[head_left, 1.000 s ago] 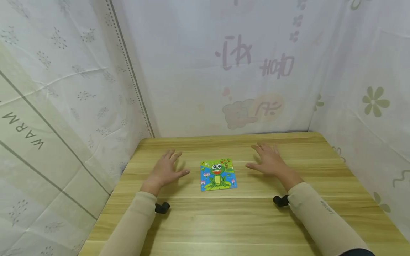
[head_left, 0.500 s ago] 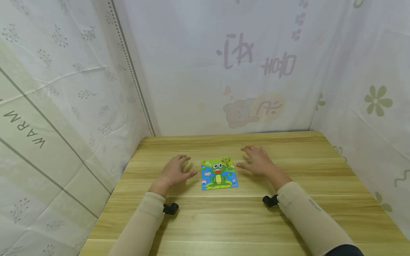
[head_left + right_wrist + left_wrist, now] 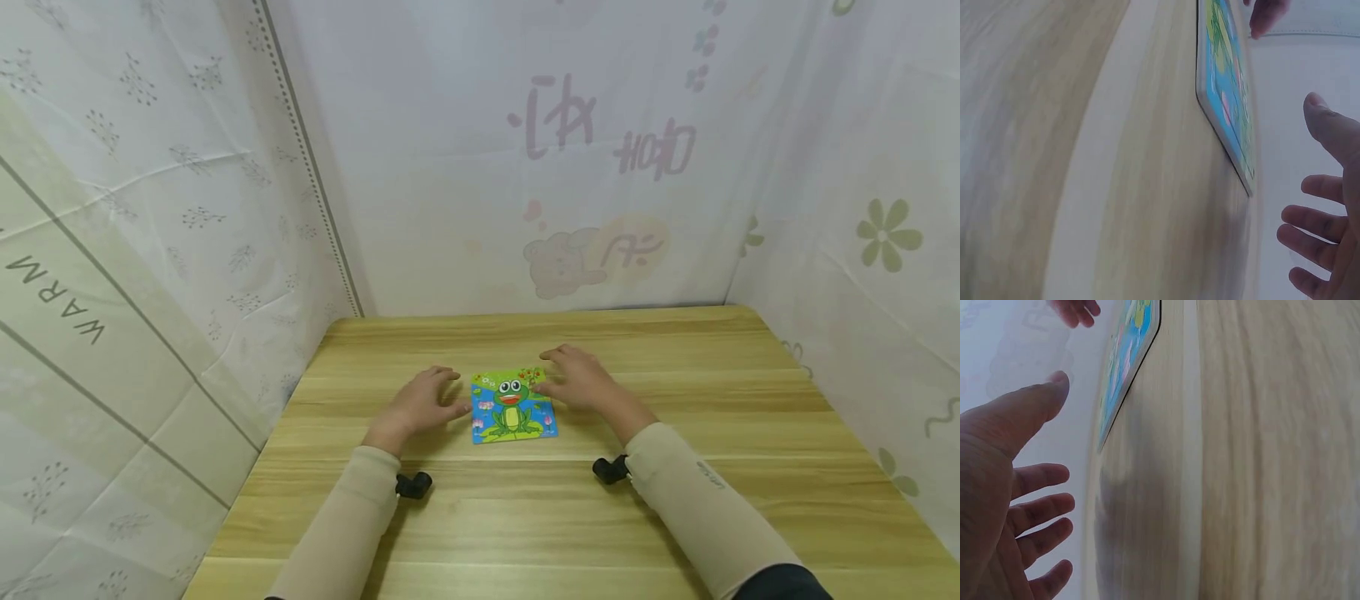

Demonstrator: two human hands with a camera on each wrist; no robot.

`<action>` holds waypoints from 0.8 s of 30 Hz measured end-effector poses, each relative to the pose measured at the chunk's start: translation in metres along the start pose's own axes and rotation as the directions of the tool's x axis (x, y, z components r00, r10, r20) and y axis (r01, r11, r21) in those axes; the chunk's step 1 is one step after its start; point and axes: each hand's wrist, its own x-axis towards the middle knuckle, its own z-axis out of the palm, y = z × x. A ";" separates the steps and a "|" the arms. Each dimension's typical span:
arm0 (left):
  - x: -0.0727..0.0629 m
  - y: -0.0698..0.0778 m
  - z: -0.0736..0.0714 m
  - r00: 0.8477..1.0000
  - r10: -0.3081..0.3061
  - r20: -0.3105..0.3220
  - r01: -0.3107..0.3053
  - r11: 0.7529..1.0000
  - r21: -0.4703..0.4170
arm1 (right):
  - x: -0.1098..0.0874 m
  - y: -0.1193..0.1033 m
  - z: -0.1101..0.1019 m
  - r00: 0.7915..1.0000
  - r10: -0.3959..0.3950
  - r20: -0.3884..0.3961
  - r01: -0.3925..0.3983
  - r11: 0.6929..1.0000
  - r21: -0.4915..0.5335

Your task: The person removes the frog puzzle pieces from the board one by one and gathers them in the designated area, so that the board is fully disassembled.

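A square frog puzzle board (image 3: 512, 408) lies flat on the table, its picture a green frog on a blue and green ground. My left hand (image 3: 422, 404) hovers just off its left edge, fingers spread and relaxed. On the other side my right hand (image 3: 583, 385) overlaps the board's upper right corner in the head view. Nothing is held by either one. In the left wrist view the thumb (image 3: 1047, 400) and loosely bent fingers are apart from the board (image 3: 1125, 356). The right wrist view likewise shows a gap between the hand (image 3: 1335, 219) and the board (image 3: 1229, 87).
The wooden table (image 3: 480, 517) has rounded far corners. Patterned white cloth (image 3: 420, 167) hangs behind it and along both sides. A small black wrist device (image 3: 414, 485) sits at the left cuff, and another black device (image 3: 611, 469) at the right cuff.
Both hands have moved inward toward the puzzle board, the left one going right and the right one going left. The board has stayed in place.
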 end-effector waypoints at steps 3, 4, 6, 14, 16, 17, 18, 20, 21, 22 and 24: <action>0.002 0.001 0.003 1.000 -0.006 0.014 0.007 0.999 -0.052 | 0.002 -0.006 0.002 1.000 -0.014 0.011 0.014 1.000 -0.007; 0.003 0.001 0.004 1.000 -0.005 0.019 0.007 0.997 -0.075 | 0.003 -0.007 0.002 1.000 -0.022 0.012 0.022 1.000 -0.007; 0.004 0.002 0.006 1.000 -0.001 0.023 0.004 0.992 -0.126 | 0.004 -0.011 0.004 0.999 -0.036 0.021 0.036 0.999 -0.012; 0.006 0.005 0.014 1.000 -0.005 0.024 0.011 0.973 -0.231 | 0.013 -0.021 0.012 0.996 -0.081 0.043 0.080 0.997 0.007; 0.006 0.005 0.016 1.000 -0.019 0.024 0.024 0.969 -0.246 | 0.016 -0.022 0.014 0.996 -0.081 0.047 0.081 0.997 0.018; 0.006 0.004 0.018 0.999 -0.025 0.023 0.030 0.967 -0.252 | 0.017 -0.023 0.016 0.995 -0.082 0.049 0.081 0.996 0.021; 0.006 0.004 0.019 0.999 -0.032 0.023 0.037 0.966 -0.256 | 0.019 -0.023 0.017 0.995 -0.082 0.052 0.081 0.996 0.021; 0.006 0.003 0.021 0.999 -0.042 0.017 0.045 0.965 -0.258 | 0.022 -0.024 0.020 0.995 -0.081 0.055 0.080 0.996 0.029; 0.007 0.003 0.022 0.999 -0.041 0.011 0.042 0.967 -0.251 | 0.024 -0.024 0.021 0.995 -0.080 0.057 0.078 0.996 0.031; 0.007 0.003 0.023 0.999 -0.042 0.007 0.042 0.968 -0.249 | 0.025 -0.024 0.022 0.995 -0.077 0.060 0.075 0.997 0.029; 0.007 0.003 0.025 0.999 -0.035 -0.003 0.034 0.968 -0.248 | 0.028 -0.023 0.024 0.995 -0.070 0.072 0.069 0.997 0.027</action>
